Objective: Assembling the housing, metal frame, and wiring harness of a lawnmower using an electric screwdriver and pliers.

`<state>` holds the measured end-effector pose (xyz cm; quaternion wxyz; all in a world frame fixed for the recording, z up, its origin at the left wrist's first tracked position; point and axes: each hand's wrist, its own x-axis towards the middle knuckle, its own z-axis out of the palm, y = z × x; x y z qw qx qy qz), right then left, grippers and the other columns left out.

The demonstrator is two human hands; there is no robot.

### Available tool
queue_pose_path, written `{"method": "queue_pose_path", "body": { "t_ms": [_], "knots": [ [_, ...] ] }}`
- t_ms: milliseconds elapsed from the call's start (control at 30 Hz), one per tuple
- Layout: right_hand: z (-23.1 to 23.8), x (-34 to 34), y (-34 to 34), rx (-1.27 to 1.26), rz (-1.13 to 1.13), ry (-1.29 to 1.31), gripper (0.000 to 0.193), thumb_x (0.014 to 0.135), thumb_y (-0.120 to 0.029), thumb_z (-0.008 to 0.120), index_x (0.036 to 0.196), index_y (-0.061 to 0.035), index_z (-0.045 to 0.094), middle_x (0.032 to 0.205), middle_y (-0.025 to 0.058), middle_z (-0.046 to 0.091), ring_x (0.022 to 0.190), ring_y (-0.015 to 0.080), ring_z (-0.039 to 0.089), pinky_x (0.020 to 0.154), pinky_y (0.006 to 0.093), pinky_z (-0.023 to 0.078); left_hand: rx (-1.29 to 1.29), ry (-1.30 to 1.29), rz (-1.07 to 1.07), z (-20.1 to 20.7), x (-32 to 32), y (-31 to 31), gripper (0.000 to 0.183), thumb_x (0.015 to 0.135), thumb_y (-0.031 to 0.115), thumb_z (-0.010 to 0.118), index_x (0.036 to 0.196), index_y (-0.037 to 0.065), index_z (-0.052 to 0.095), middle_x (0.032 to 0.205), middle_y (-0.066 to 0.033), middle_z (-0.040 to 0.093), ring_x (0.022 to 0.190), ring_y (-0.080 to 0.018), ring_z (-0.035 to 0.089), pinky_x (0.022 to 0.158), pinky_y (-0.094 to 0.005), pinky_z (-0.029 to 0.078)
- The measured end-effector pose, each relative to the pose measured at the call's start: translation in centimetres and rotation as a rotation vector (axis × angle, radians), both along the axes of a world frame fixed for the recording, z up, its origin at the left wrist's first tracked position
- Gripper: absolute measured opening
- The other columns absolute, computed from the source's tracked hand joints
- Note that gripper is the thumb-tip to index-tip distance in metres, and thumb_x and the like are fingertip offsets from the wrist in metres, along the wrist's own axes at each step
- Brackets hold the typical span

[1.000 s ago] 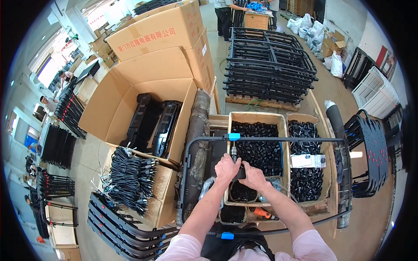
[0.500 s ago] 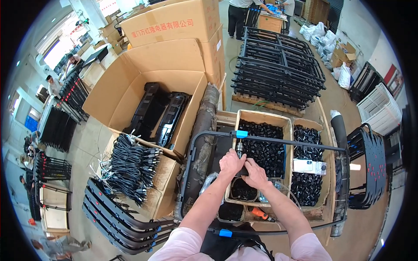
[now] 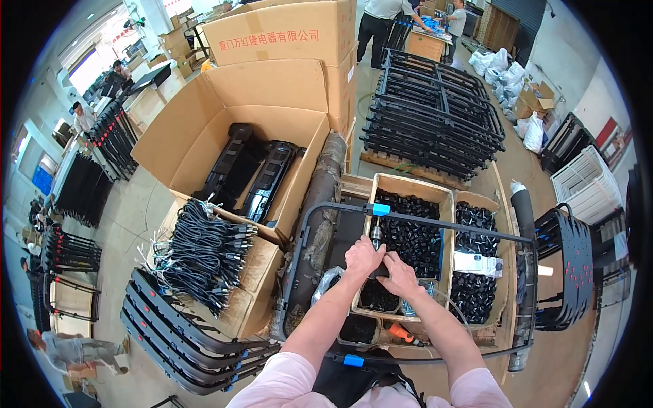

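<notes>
My left hand (image 3: 364,258) is wrapped round the front of a dark power screwdriver (image 3: 376,235) with a silver nose. The nose points away from me, just short of a blue clip (image 3: 381,210) on the far bar of a black tubular frame (image 3: 449,224). My right hand (image 3: 400,274) closes round the rear of the same tool, close against the left hand. Fingers hide most of the tool's body; its tip and any contact with the bar cannot be made out. The frame lies across the bins, and a second blue clip (image 3: 353,360) sits on its near bar.
Beneath the frame stand wooden bins (image 3: 449,258) of small black parts, with a white box (image 3: 478,264) on top. An orange-handled tool (image 3: 401,332) lies near me. Left are bundled black cables (image 3: 204,255), an open carton (image 3: 279,88) and stacked frames (image 3: 183,340). A person (image 3: 78,350) walks at lower left.
The whole view has shifted slightly. My hands keep their grip on the tool at nearly the same place by the far bar. The person at lower left shows more fully.
</notes>
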<state>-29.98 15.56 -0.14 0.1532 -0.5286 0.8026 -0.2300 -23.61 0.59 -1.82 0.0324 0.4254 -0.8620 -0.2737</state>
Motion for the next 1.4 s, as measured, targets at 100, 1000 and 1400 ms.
{"method": "queue_pose_path", "body": {
  "t_ms": [100,1000,1400],
  "knots": [
    [-0.4,0.4,0.1,-0.001,0.001,0.011,0.055,0.079,-0.019,0.083,0.126,-0.0069,0.056,0.125,0.0134,0.057,0.11,0.0388,0.066,0.089,0.0483,0.058,0.01,-0.009,-0.005,-0.3,0.4,0.1,0.063,0.09,0.058,0.071,0.109,-0.002,0.063,0.098,-0.0242,0.076,0.092,-0.0396,0.077,0.081,-0.049,0.062],
    [8.3,18.0,15.4,-0.114,-0.053,0.178,0.079,0.068,-0.016,0.087,0.138,-0.0003,0.054,0.124,0.0185,0.061,0.104,0.0382,0.067,0.088,0.0458,0.056,0.594,0.519,0.106,5.0,18.6,15.6,0.049,0.099,0.046,0.073,0.106,-0.002,0.066,0.088,-0.0091,0.069,0.082,-0.0152,0.062,0.076,-0.0356,0.054],
    [0.7,35.0,28.7,0.051,0.094,-0.112,0.081,0.07,-0.023,0.088,0.139,0.0002,0.052,0.112,0.0214,0.066,0.099,0.0388,0.069,0.087,0.0465,0.058,0.631,0.556,0.275,-0.2,39.2,30.8,0.041,0.1,0.042,0.073,0.097,0.001,0.064,0.081,-0.0069,0.067,0.076,-0.0162,0.063,0.073,-0.0362,0.053]
  ]
}}
